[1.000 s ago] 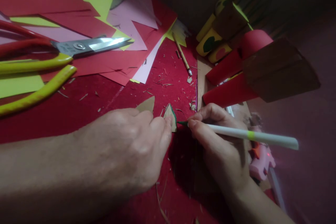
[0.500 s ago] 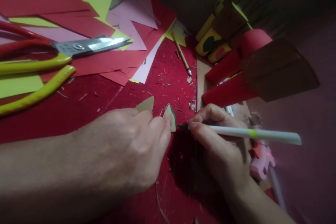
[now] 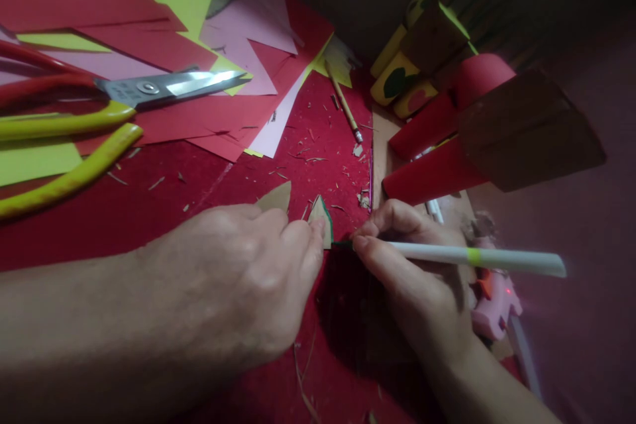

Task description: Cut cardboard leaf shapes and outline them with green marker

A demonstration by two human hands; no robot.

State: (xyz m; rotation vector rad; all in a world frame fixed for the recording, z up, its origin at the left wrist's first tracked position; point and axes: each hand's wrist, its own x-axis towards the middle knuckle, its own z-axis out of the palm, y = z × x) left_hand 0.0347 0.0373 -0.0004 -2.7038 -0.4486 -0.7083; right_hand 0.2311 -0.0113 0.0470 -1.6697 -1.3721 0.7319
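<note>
My left hand [image 3: 258,271] is closed, its fingertips pressing a small pointed piece of cardboard [image 3: 320,218] down on the red cloth. A green line runs along that piece's right edge. Partly hidden behind the knuckles is another pointed cardboard piece [image 3: 278,200]. In my right hand [image 3: 415,271], closed in a pinch, is a white marker [image 3: 442,253] with a yellow-green band. Its green tip touches, or nearly touches, the lower right corner of the small piece.
Large scissors [image 3: 149,88] with red and yellow handles lie over red, pink and yellow paper [image 3: 163,112] at the left. A pencil [image 3: 344,101] and scraps lie beyond my hands. At the right stand red paper tubes [image 3: 432,172] with cardboard, yellow tubes [image 3: 397,76] and a pink glue gun [image 3: 494,311].
My right hand has shifted slightly left, bringing the marker's tip closer to the cardboard edge. The left hand and the small piece have barely moved.
</note>
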